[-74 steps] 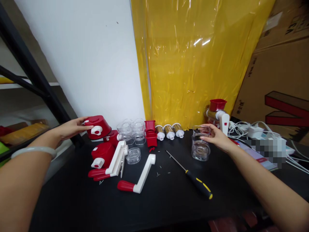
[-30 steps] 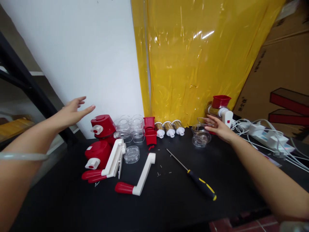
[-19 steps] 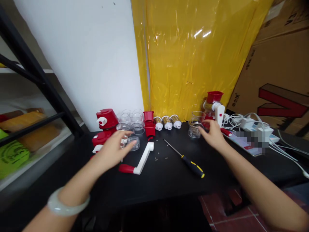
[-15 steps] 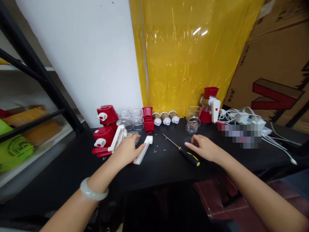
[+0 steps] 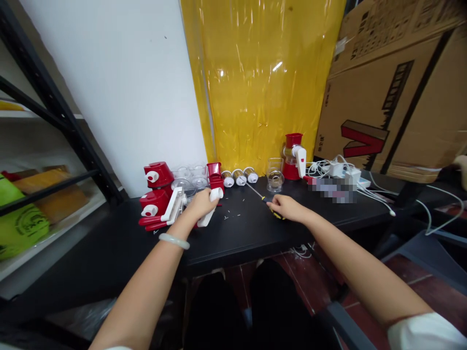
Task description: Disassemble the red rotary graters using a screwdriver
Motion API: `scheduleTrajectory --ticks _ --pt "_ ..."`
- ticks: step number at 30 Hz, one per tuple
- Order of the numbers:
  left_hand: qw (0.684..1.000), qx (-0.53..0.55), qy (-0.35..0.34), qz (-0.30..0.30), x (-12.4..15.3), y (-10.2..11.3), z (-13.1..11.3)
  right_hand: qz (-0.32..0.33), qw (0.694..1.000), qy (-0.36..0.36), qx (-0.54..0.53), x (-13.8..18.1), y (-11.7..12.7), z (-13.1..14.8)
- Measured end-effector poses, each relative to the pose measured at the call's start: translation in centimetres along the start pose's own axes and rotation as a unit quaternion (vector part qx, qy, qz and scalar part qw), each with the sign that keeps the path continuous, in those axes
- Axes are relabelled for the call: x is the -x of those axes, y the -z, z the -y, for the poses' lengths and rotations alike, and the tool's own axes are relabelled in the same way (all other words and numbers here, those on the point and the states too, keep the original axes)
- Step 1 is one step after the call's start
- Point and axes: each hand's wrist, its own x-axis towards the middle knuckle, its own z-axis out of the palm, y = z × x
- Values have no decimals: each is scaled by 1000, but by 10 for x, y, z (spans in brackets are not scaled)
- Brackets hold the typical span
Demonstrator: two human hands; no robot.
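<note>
My left hand point(image 5: 199, 204) is closed around a white crank handle point(image 5: 206, 219), its round end sticking out past the fingers. My right hand point(image 5: 288, 208) grips a black-and-yellow screwdriver point(image 5: 267, 200) whose shaft points away to the upper left. Between the hands, several small screws point(image 5: 226, 217) lie scattered on the black table point(image 5: 233, 245). Just left of my left hand are more white crank handles point(image 5: 174, 206) with red grips point(image 5: 155, 223). Two red grater bodies point(image 5: 157, 174) stand behind those, one above the other in view.
Along the back are clear plastic parts point(image 5: 184, 183), red hoppers point(image 5: 216, 181), three grater drums point(image 5: 240, 177) and a clear stacked part point(image 5: 275, 181). An assembled red rotary grater point(image 5: 292, 167) stands right of them, beside white cables and adapters point(image 5: 352, 174). A cardboard box point(image 5: 379, 107) rises behind.
My right hand has come down onto the screwdriver and taken hold of it. My left hand has closed on the white crank handle. The whole view has shifted somewhat.
</note>
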Motion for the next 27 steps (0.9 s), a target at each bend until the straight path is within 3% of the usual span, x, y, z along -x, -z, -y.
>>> scheduleTrajectory --ticks 2,6,9,11,15,19,23,27 --pt "986 157 53 9 -9 7 -2 -7 989 0 -150 -17 0 -3" --pt "901 413 129 42 -17 12 -8 -67 939 77 -327 -59 -3 -1" --pt "867 479 136 8 -13 7 -5 -123 890 93 -430 -82 -7 -3" --pt "852 512 109 17 -9 3 -1 -145 857 85 -488 -88 -9 -8" --pt "830 551 77 -26 -5 -5 1 -169 823 86 -535 -83 -7 -15" --pt "830 549 12 -102 -6 -14 -2 -200 815 94 -535 -74 0 -14" --pt "849 500 -45 -163 -8 -23 2 -218 839 114 -486 -70 2 -12" --pt "855 485 -45 -177 -10 -27 8 -229 863 122 -434 -69 0 -14"
